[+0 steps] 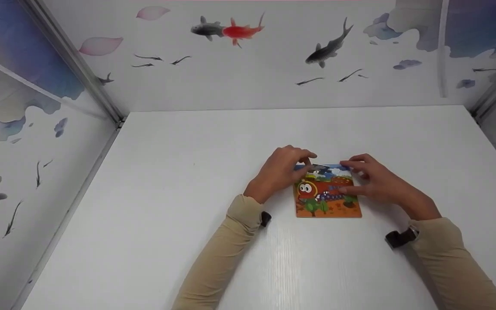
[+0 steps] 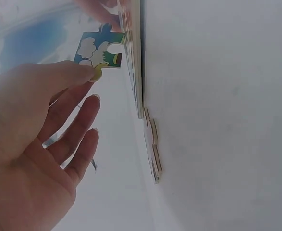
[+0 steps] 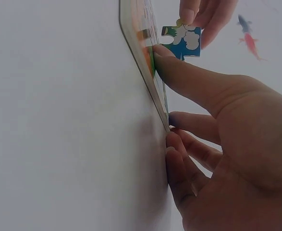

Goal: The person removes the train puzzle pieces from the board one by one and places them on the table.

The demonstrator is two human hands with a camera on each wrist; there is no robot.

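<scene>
A colourful jigsaw puzzle [image 1: 330, 210] in a flat square board lies on the white table, with a goggle-eyed cartoon train on it. At its upper left my left hand [image 1: 280, 170] pinches a puzzle piece [image 2: 89, 48] between thumb and fingertips. The piece stands tilted up from the board, its blue, white and green face showing in both wrist views. My right hand [image 1: 379, 181] is at the right side, thumb resting on the picture and other fingers touching the board's upper right corner and edge. The left hand covers part of the board's left edge in the head view.
Loose puzzle pieces [image 2: 153, 144] lie on the table just beyond the board's edge in the left wrist view. White panels printed with fish [image 1: 325, 49] rise behind the table [image 1: 166, 172] and at its left. Dark wrist cameras [image 1: 398, 237] sit at both cuffs.
</scene>
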